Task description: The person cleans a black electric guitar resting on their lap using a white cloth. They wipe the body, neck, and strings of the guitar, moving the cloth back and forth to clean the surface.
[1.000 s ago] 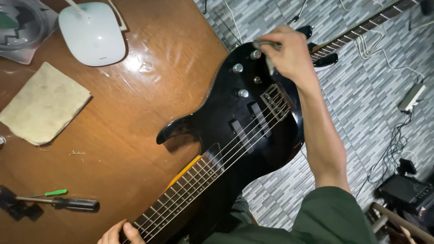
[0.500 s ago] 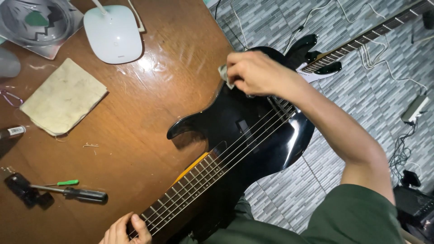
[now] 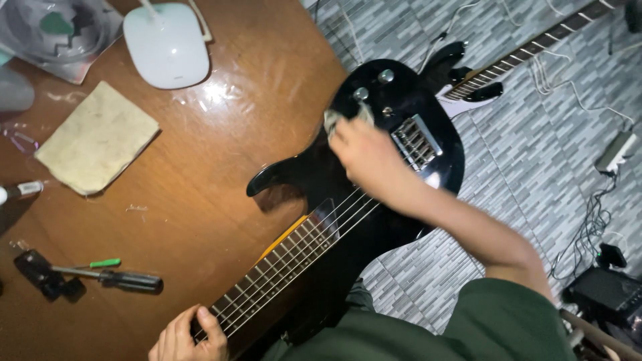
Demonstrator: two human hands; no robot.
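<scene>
A glossy black bass guitar (image 3: pixel 408 107) lies with its body over the edge of a brown wooden table (image 3: pixel 221 174), its neck (image 3: pixel 281 267) running toward me. My right hand (image 3: pixel 364 157) presses a small grey cloth (image 3: pixel 333 120) against the guitar body, just below the two metal knobs and left of the bridge (image 3: pixel 416 140). My left hand (image 3: pixel 187 334) grips the neck near the bottom of the view, fingers curled over the strings.
On the table lie a beige folded cloth (image 3: pixel 97 137), a white lamp base (image 3: pixel 167 43), a black-handled screwdriver (image 3: pixel 110 277) and a small green tool (image 3: pixel 103 263). A second guitar (image 3: pixel 508 60), cables and a power strip (image 3: pixel 615 152) lie on the grey tiled floor.
My right hand with the cloth has slid from the guitar's far edge down across the body toward the middle. The left hand keeps its hold on the neck.
</scene>
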